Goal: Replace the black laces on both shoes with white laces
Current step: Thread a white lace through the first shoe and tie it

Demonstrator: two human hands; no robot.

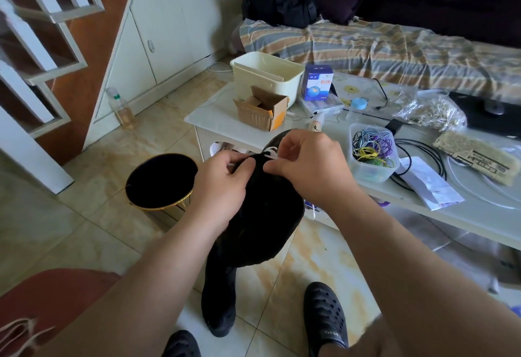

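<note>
black shoe (262,215), white lace (271,153)

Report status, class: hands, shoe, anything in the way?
Left hand and right hand both pinching white lace. Black shoe held up, partly laced. Second shoe on floor. Nothing obstructing.

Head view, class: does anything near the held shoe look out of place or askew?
Yes: a second black shoe lies on the tiled floor under the held black shoe; no lace shows on it. Both hands pinch white lace.
</note>
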